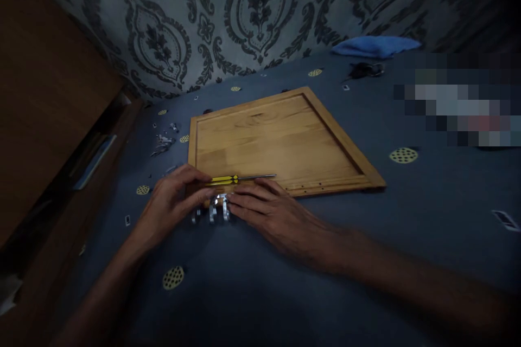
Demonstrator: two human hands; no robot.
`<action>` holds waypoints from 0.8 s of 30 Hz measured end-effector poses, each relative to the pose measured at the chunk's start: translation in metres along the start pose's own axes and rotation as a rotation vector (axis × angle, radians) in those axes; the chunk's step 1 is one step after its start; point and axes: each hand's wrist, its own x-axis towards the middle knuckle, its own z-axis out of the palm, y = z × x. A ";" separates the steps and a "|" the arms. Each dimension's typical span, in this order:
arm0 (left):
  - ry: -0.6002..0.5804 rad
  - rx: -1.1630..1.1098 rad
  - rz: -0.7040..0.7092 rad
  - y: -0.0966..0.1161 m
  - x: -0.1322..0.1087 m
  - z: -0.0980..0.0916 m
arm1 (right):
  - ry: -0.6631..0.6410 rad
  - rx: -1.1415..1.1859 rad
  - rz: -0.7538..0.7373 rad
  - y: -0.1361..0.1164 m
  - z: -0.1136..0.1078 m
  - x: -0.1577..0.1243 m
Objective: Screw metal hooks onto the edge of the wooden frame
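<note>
A framed wooden panel [280,138] lies flat on a blue patterned cloth. A yellow-handled screwdriver [240,178] rests across its near edge. At the panel's near left corner sits a shiny metal hinge [215,211]. My left hand [173,203] curls over that corner, its fingers touching the screwdriver handle and the hinge. My right hand [268,211] lies with fingers stretched out, pressing on the hinge and the panel's near edge.
Small metal parts [163,141] lie scattered left of the panel. A blue folded cloth [374,46] and a dark object [364,69] are at the back right. A wooden cabinet [44,103] stands on the left. A patterned wall rises behind.
</note>
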 end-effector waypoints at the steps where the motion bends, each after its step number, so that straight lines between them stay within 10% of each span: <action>1: 0.025 0.043 0.010 -0.002 0.002 -0.003 | 0.001 0.000 0.000 0.000 0.000 0.000; 15: -0.168 0.199 0.043 -0.015 0.025 -0.007 | -0.010 0.070 0.011 -0.001 -0.004 0.000; 24: 0.328 -0.278 -0.025 0.013 0.023 -0.032 | -0.017 0.077 0.003 0.001 -0.003 -0.002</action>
